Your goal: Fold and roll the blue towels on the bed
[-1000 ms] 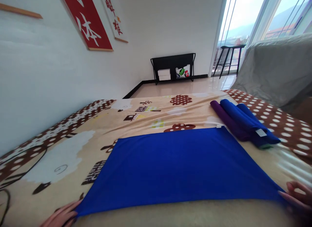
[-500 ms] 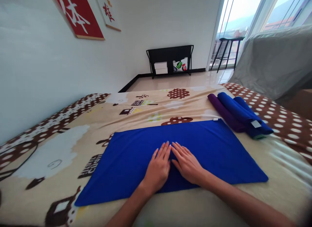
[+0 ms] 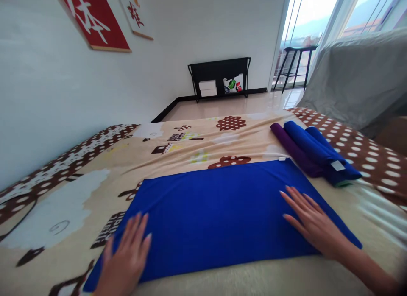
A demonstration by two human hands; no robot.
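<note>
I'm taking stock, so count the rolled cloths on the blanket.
3 visible, lying together by the far right corner of the flat blue cloth: purple roll at left, middle blue roll, right-hand blue roll. Others could be hidden underneath.

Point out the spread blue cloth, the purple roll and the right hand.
Spread blue cloth (image 3: 219,219): head view, middle of its bare upper surface.
Purple roll (image 3: 293,152): head view, middle of its visible side.
Right hand (image 3: 313,223): head view, back of the hand.
</note>
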